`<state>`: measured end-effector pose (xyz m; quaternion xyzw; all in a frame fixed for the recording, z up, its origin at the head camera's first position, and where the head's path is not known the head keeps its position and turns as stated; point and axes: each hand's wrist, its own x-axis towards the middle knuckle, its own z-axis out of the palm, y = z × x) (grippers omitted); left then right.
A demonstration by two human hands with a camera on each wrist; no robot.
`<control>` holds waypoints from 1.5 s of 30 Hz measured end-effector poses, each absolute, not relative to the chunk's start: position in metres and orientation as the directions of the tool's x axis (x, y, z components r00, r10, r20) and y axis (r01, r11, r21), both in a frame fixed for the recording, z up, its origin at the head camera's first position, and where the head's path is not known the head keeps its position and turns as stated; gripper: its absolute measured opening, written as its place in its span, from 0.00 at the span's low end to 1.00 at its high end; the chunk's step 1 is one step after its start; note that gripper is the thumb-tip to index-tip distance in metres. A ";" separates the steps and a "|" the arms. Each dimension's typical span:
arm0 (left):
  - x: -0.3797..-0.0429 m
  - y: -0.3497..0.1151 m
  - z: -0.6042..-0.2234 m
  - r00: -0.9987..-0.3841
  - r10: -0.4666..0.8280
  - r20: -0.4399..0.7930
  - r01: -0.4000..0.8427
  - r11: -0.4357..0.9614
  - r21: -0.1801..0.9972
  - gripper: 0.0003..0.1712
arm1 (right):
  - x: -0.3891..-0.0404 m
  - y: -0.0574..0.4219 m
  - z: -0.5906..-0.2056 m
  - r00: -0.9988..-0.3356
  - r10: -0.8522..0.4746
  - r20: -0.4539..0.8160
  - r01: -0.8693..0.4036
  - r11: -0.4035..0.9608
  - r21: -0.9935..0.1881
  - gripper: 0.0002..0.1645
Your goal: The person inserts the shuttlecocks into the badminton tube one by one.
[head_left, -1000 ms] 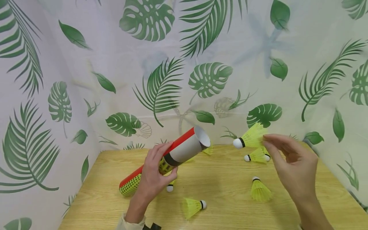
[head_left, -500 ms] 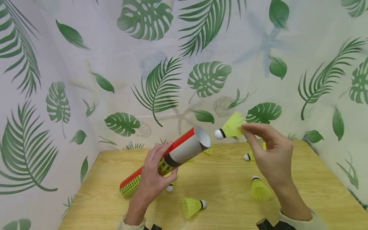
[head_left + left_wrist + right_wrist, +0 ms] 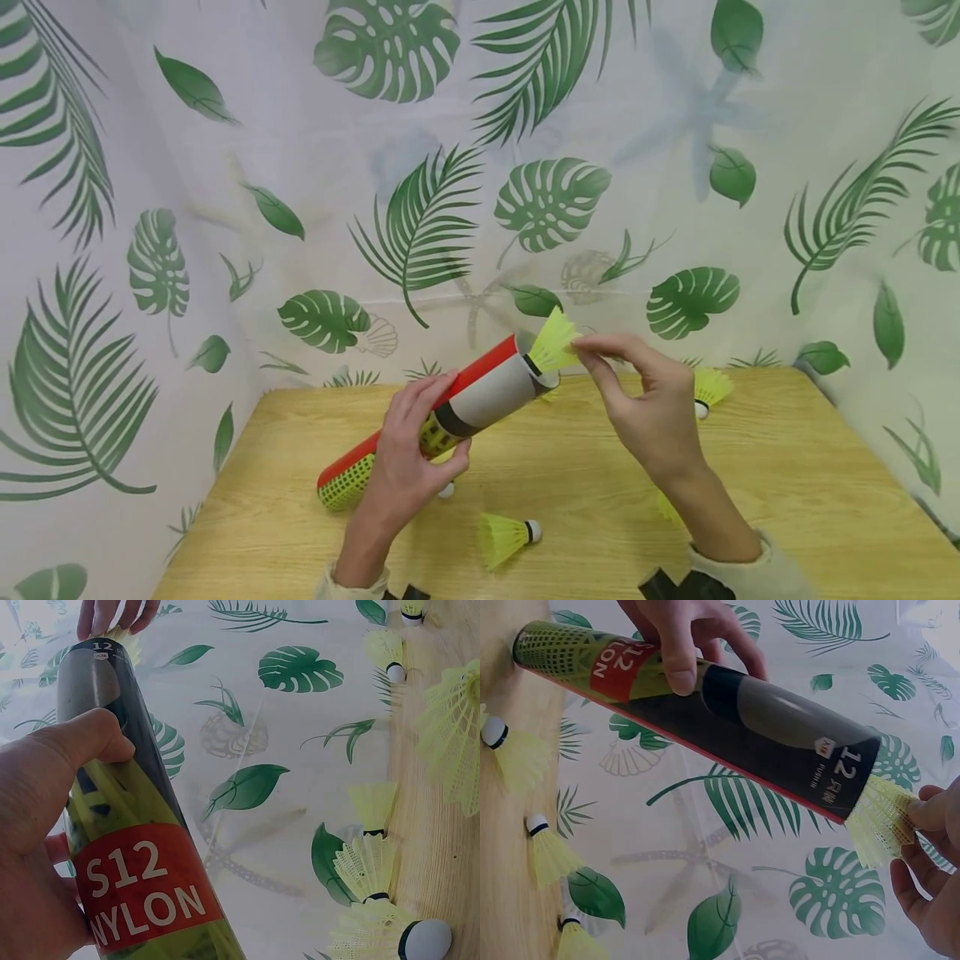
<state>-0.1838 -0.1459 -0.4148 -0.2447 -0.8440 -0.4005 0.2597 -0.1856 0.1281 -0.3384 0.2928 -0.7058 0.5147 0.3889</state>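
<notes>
A shuttlecock tube (image 3: 487,392), red, grey and yellow-green, leans in my left hand (image 3: 411,458), its mouth tilted up to the right. My left fingers and thumb wrap round its middle. My right hand (image 3: 648,400) pinches the skirt edge of a yellow shuttlecock (image 3: 553,342). The shuttlecock's cork end is inside the tube's mouth and hidden, while the skirt sticks out. In the right wrist view the skirt (image 3: 881,817) shows between the tube's rim and my right fingertips (image 3: 930,810). "S12 NYLON" is printed on the tube's red label (image 3: 146,889) in the left wrist view.
On the wooden table (image 3: 592,500) lie several loose yellow shuttlecocks, one at the front (image 3: 506,537) and another at the back right (image 3: 710,390). One more is partly behind my right forearm (image 3: 666,507). A leaf-patterned curtain (image 3: 465,208) hangs behind the table.
My right hand has moved left with the shuttlecock, from well right of the tube into its mouth, cork end first. My left hand and the tube have stayed nearly still.
</notes>
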 end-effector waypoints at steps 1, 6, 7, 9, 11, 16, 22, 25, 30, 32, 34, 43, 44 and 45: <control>-0.184 -0.145 -0.415 -0.744 0.203 0.636 0.621 0.560 0.548 0.46 | -0.186 0.127 -0.339 -0.522 -0.022 0.852 -0.814 0.311 -0.491 0.19; -0.183 -0.143 -0.417 -0.741 0.196 0.643 0.621 0.564 0.544 0.46 | -0.185 0.120 -0.344 -0.510 -0.041 0.859 -0.816 0.341 -0.467 0.19; -0.183 -0.143 -0.418 -0.740 0.197 0.643 0.622 0.565 0.543 0.46 | -0.185 0.119 -0.345 -0.507 -0.043 0.861 -0.818 0.340 -0.464 0.19; -0.182 -0.143 -0.418 -0.739 0.199 0.643 0.623 0.567 0.540 0.46 | -0.184 0.118 -0.347 -0.501 -0.049 0.864 -0.825 0.327 -0.460 0.20; -0.182 -0.143 -0.418 -0.736 0.201 0.647 0.625 0.568 0.535 0.46 | -0.183 0.116 -0.349 -0.495 -0.057 0.867 -0.834 0.310 -0.456 0.21; -0.183 -0.143 -0.416 -0.727 0.205 0.655 0.634 0.565 0.528 0.46 | -0.180 0.111 -0.354 -0.488 -0.058 0.871 -0.843 0.290 -0.453 0.22; -0.183 -0.142 -0.416 -0.729 0.207 0.653 0.634 0.564 0.530 0.46 | -0.178 0.107 -0.359 -0.570 -0.065 0.819 -0.805 0.245 -0.540 0.20; -0.183 -0.143 -0.417 -0.731 0.200 0.652 0.630 0.564 0.533 0.47 | -0.177 0.106 -0.361 -0.629 -0.080 0.773 -0.769 0.210 -0.604 0.18; -0.184 -0.144 -0.416 -0.729 0.198 0.655 0.631 0.564 0.532 0.47 | -0.178 0.107 -0.361 -0.684 -0.118 0.720 -0.729 0.149 -0.668 0.15; -0.183 -0.145 -0.416 -0.728 0.198 0.657 0.632 0.566 0.530 0.46 | -0.179 0.106 -0.361 -0.704 -0.140 0.696 -0.710 0.130 -0.692 0.14; -0.183 -0.146 -0.416 -0.730 0.195 0.655 0.628 0.570 0.531 0.46 | -0.179 0.106 -0.361 -0.725 -0.165 0.669 -0.688 0.126 -0.715 0.13; -0.183 -0.149 -0.418 -0.737 0.195 0.647 0.619 0.579 0.531 0.46 | -0.177 0.107 -0.358 -0.747 -0.172 0.643 -0.660 0.071 -0.748 0.12; -0.184 -0.149 -0.418 -0.737 0.196 0.646 0.620 0.577 0.532 0.46 | -0.176 0.108 -0.357 -0.740 -0.158 0.654 -0.667 0.052 -0.743 0.12; -0.184 -0.149 -0.418 -0.739 0.196 0.645 0.619 0.575 0.534 0.46 | -0.175 0.109 -0.356 -0.731 -0.144 0.667 -0.677 0.031 -0.736 0.13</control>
